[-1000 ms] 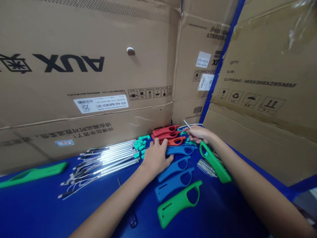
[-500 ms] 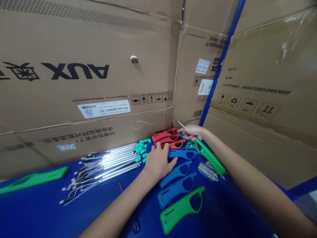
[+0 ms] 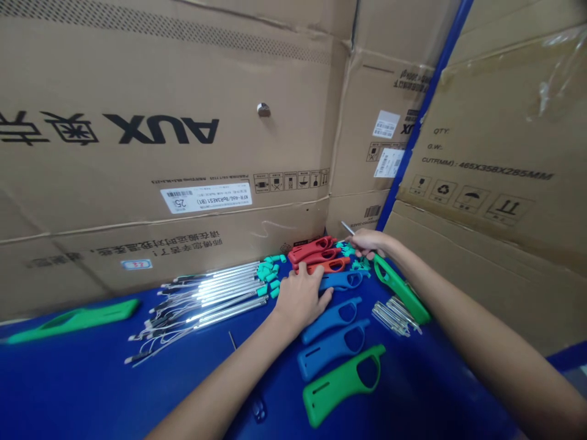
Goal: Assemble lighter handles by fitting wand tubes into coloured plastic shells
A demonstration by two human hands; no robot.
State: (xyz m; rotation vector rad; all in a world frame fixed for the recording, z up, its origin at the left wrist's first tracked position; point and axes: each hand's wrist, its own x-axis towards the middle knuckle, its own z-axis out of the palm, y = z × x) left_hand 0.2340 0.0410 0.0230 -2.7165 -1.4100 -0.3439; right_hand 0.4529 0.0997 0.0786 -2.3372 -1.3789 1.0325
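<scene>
Pinching a thin metal rod [image 3: 347,228] between its fingers [image 3: 358,239], the right hand [image 3: 371,242] hovers beyond the red plastic lighter casings [image 3: 312,250]. The left hand [image 3: 300,299] rests palm-down, fingers [image 3: 306,274] spread against those casings.

Three red handles [image 3: 312,249], three blue handles [image 3: 332,340], three green handles [image 3: 343,385].

Lighting: bright, diffuse, even, source out of frame, falling across everything without harsh contrast. Glare: white streaks flaring along the metal rods [image 3: 215,293], faint sheen glinting on the plastic film [image 3: 550,79]. Shadows: soft, gathering on the blue surface [image 3: 105,373] beneath the left hand [image 3: 300,299]. Distortion: wide-angle bowing curving the cartons [image 3: 137,73] toward the frame edges. Focus: slight softness blurring small details throughout.
</scene>
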